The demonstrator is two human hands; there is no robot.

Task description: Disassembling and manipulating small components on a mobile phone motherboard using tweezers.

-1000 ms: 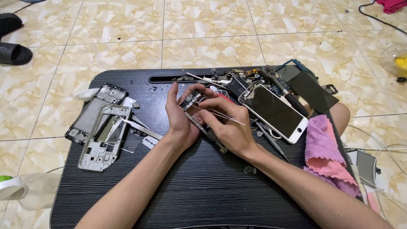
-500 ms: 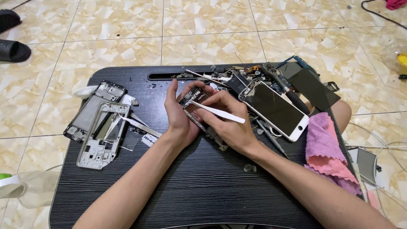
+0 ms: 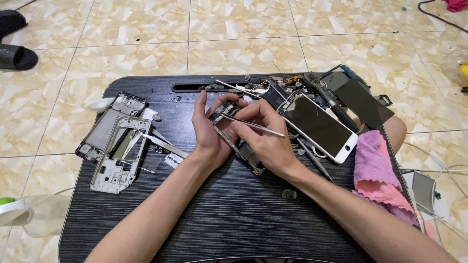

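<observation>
My left hand [image 3: 207,129] grips a long narrow circuit board [image 3: 239,143], holding it tilted above the black table [image 3: 234,209]. My right hand [image 3: 265,134] pinches thin metal tweezers [image 3: 253,125], with their tips on the upper end of the board between my two hands. The board's lower end sticks out under my right palm. Most of the board is hidden by my fingers.
Two bare phone frames [image 3: 114,141] lie at the left of the table. A white phone with a dark screen [image 3: 317,125] lies to the right, next to a pink cloth [image 3: 378,170], a dark panel [image 3: 363,103], a screwdriver and loose parts. Black sandals [image 3: 17,41] sit on the tiled floor.
The tweezers in my right hand have shifted slightly on the board. My left hand keeps its grip and both hands stay in the same place.
</observation>
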